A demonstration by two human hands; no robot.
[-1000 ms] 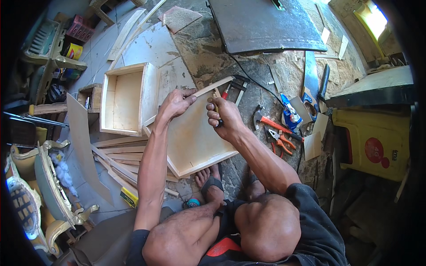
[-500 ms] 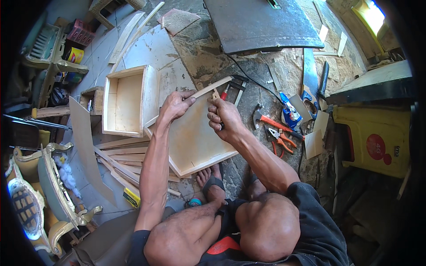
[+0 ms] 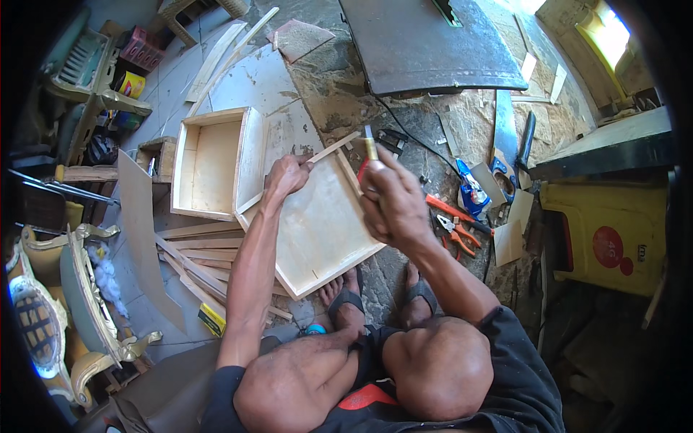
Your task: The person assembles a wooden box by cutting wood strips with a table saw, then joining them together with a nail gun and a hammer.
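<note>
A shallow pale wooden tray (image 3: 317, 238) with raised edges lies tilted between my feet. My left hand (image 3: 287, 175) is closed on a thin wooden strip (image 3: 333, 148) at the tray's far edge, pinching it between thumb and fingers. Over the tray's right side, my right hand (image 3: 395, 198) is wrapped around a chisel-like tool (image 3: 370, 144) with a short silver end and a yellowish collar, pointing up and away. Its grip is hidden in my fist. A black clamp (image 3: 392, 138) lies just beyond that hand, partly covered.
An open wooden box (image 3: 209, 162) stands left of the tray, with several strips (image 3: 206, 256) near it. To the right lie a hammer (image 3: 455, 209), pliers (image 3: 456, 232), a blue pack (image 3: 473, 191) and a handsaw (image 3: 504, 137). A dark panel (image 3: 433, 50) is at the back.
My right hand has lifted back toward me and to the right, bringing the tool's silver end into view. My left hand stays on the strip, whose far end now sits farther left.
</note>
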